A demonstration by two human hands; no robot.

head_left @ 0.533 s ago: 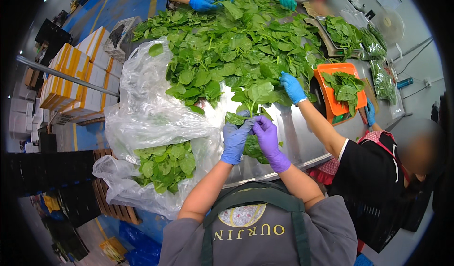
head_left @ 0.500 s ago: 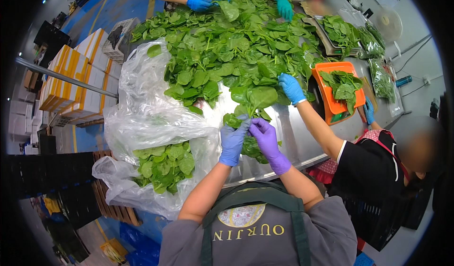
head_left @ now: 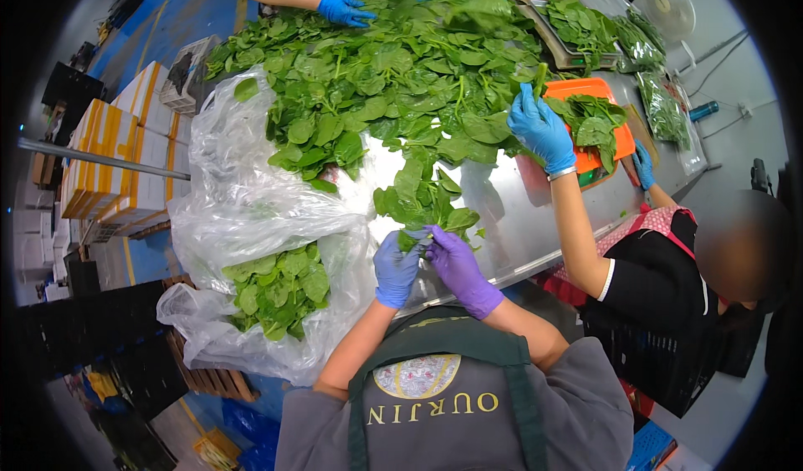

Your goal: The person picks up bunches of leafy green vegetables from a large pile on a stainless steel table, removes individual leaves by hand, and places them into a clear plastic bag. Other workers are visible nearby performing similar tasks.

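Close to the table's near edge, my left hand (head_left: 397, 268), in a blue-violet glove, is closed with its fingertips on a sprig of leafy greens (head_left: 407, 241). My right hand (head_left: 458, 270), gloved in purple, pinches at the same sprig's stem, and the fingertips of both hands meet there. The pinched part of the stem is mostly hidden by the fingers. Just past my hands lies a small cluster of loose leafy greens (head_left: 418, 193) on the metal table (head_left: 502, 238). It reaches back toward a large pile of the same leaves (head_left: 393, 78).
Left of my hands, a clear plastic bag (head_left: 251, 186) holds more leaves (head_left: 284, 291). A co-worker's blue-gloved hand (head_left: 544, 132) holds greens beside an orange tray (head_left: 623, 128). Across the table are other gloved hands (head_left: 345, 9). White boxes (head_left: 125, 153) stand at left.
The large-leaved sprig held up between my hands no longer stands there; my fingers now pinch a smaller piece. The co-worker's hand at right has lifted from the pile with greens.
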